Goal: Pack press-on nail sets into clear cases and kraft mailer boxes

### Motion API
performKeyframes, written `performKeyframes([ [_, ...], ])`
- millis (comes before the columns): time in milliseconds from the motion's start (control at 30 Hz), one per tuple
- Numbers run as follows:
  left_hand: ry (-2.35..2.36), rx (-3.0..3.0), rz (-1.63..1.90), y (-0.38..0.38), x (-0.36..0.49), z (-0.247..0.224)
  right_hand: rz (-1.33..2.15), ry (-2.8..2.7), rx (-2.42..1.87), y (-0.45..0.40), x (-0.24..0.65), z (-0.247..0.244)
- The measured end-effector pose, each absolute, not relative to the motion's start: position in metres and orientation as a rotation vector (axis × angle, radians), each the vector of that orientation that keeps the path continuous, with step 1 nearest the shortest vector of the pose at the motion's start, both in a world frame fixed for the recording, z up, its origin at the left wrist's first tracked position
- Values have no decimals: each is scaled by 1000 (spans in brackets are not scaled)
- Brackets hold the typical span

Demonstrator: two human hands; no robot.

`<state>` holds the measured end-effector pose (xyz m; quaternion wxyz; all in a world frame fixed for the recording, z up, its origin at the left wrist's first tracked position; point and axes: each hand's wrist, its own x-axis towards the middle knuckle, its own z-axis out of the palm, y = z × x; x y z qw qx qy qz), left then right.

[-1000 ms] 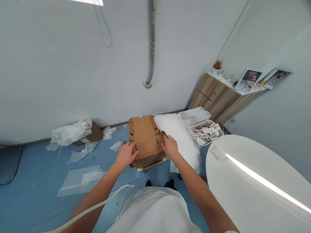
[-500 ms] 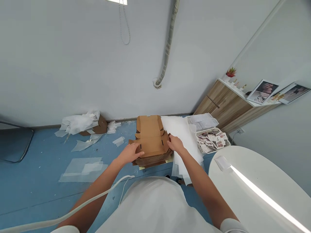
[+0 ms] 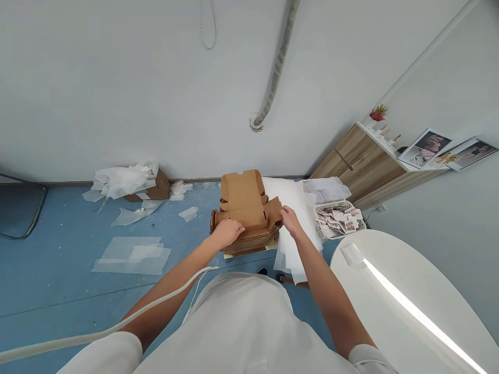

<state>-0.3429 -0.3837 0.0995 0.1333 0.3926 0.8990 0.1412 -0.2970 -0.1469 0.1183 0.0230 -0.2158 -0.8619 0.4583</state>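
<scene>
A flat, unfolded brown cardboard box [image 3: 242, 193] lies on top of a stack of cardboard blanks [image 3: 253, 243]. My left hand [image 3: 229, 232] rests across its front left part, fingers stretched over the board. The thumb's exact place is hard to make out. On the other side, my right hand [image 3: 290, 220] pinches the right-hand flap, which is tilted upward. Beside the stack, at the right, white foam sheets [image 3: 286, 197] partly lie under my right forearm.
Baskets of packets [image 3: 327, 189] and printed cards [image 3: 339, 219] stand right of the sheets. A white round table [image 3: 409, 291] is at the lower right, a wooden cabinet [image 3: 351, 161] behind. A carton with white scraps [image 3: 158, 188] sits left. A white cable [image 3: 156, 301] crosses my left arm.
My left hand has moved right and up onto the board. My right hand has shifted right and outward, raising the right flap. The view has tilted slightly.
</scene>
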Motion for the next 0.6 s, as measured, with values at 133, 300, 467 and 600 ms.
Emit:
performKeyframes([
  [133,2667,1169,212,-379,-342,95,908,-2639,-471,-174,-276,132],
  [300,2710,1191,238,-377,-342,90,592,-3194,99,-224,-254,124],
  [467,2768,1195,358,-387,-345,95,384,-3363,-1,-239,-246,93],
  [600,2730,1299,459,-392,-345,99,478,-3356,56,-233,-241,88],
])
